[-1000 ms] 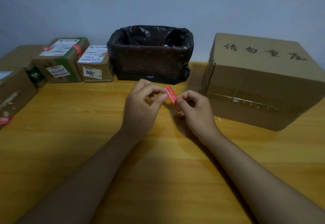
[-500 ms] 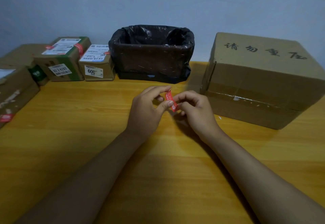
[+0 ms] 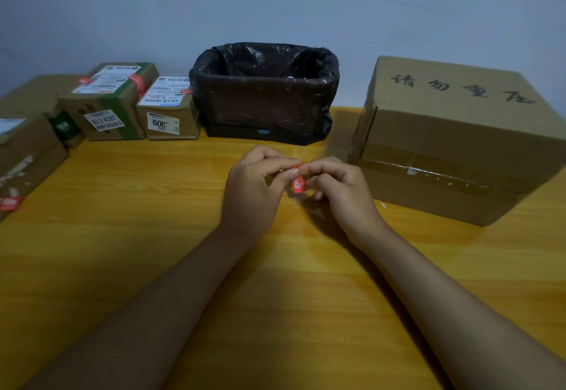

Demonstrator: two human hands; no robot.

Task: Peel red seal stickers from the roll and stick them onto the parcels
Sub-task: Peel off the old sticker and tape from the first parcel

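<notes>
Pinching red seal sticker (image 3: 297, 183) between left hand (image 3: 257, 192) and right hand (image 3: 343, 193) fingertips, above table (image 3: 122, 236) | unsealed large box (image 3: 453, 138) just right | risk: adhesive folding onto itself or fingers.

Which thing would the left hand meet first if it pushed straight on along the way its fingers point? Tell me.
The left hand, fingers pointing right, would almost at once meet the small red seal sticker it pinches, then the right hand just behind it, though depth is hard to judge.
</notes>
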